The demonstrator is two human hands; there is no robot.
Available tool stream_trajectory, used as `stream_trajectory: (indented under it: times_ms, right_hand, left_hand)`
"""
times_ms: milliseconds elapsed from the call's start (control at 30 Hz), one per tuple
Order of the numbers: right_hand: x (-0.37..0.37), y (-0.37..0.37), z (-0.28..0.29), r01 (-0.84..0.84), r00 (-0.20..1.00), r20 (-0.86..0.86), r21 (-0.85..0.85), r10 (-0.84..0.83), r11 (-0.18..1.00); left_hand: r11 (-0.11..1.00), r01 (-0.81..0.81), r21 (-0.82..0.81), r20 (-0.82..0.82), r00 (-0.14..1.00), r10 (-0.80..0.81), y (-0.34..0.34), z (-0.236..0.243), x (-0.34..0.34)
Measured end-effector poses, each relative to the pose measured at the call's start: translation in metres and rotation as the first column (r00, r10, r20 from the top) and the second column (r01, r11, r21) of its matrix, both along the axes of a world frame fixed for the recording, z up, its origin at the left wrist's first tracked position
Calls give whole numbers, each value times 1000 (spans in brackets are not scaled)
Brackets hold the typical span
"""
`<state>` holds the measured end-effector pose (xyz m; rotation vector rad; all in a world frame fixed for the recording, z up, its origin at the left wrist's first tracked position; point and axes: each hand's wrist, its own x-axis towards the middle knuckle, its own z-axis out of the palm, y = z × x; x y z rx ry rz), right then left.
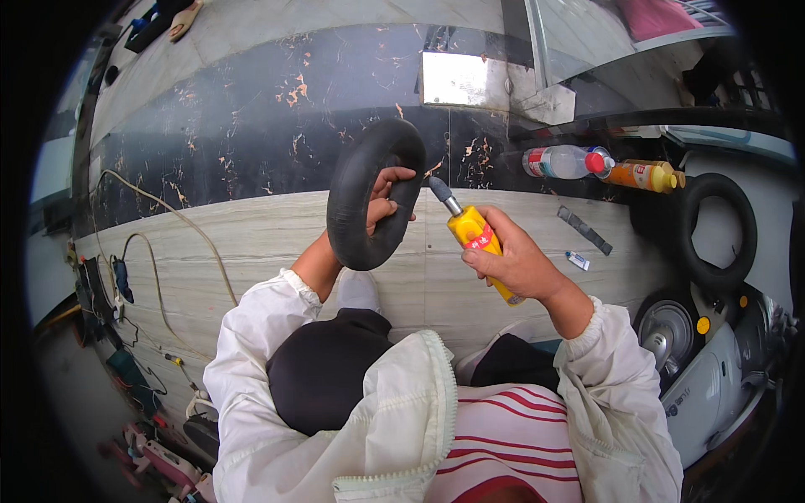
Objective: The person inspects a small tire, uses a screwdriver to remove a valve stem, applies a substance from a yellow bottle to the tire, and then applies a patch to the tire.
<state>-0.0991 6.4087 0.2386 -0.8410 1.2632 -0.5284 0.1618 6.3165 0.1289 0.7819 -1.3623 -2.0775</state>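
My left hand (386, 201) is closed on a black rubber inner tube (349, 197), its fingers passing through the ring. The tube is held upright above the floor. My right hand (527, 261) grips a yellow handheld rotary grinder (475, 231) with a red label. Its grey conical grinding head (439, 189) points up and left toward the tube's right side, with a small gap between them. To the right on the floor lie a dark flat strip (584, 230) and a small white and blue squeeze tube (577, 261).
Plastic bottles (560, 162) lie at the far right, with an orange bottle (639, 176) beside them. A black tyre or tube (718, 230) leans at right, near a scooter with a wheel (667, 331). At left, a beige cord (180, 216) crosses the floor. A dark step edge (251, 159) runs ahead.
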Motion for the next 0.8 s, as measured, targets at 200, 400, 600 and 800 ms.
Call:
stream_trajectory:
  times_ms: [200,400,600,800]
  right_hand:
    - [7,18,-6,85,984,-159,27,-80,996]
    - [17,26,-16,29,971,-240,79,-9,996]
    - [29,26,-22,-44,950,-310,1,42,999]
    - [30,23,-23,-155,884,-456,-70,107,985]
  left_hand:
    - [977,99,190,139,982,-127,4,1,-8]
    - [942,154,298,102,976,-191,7,-4,-11]
    - [904,116,411,-6,992,-124,9,-11,3]
    - [948,100,302,-2,995,-104,11,-17,6]
